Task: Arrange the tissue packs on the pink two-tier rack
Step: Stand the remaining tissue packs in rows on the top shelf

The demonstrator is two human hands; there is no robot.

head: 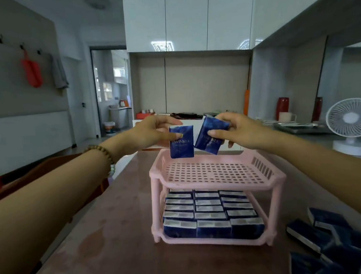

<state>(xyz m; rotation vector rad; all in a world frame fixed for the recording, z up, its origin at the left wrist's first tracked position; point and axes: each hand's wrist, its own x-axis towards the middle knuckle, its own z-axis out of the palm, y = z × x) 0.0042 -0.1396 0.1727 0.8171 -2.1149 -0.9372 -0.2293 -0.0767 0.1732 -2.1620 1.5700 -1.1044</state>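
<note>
The pink two-tier rack [270, 178] stands on the brown table. Its lower tier is filled with rows of several dark blue tissue packs [211, 218] standing on edge. Its perforated upper tier holds nothing. My left hand [153, 130] pinches one blue tissue pack [181, 147] upright above the far left of the upper tier. My right hand [239, 129] holds a second blue pack [208, 140], tilted, just right of the first, above the tier's far edge.
A heap of loose blue tissue packs [332, 239] lies on the table at the lower right. A small white fan [352, 122] stands at the right. A counter with red vases, a mug and clutter runs behind the rack. A brown chair [49, 167] is at the left.
</note>
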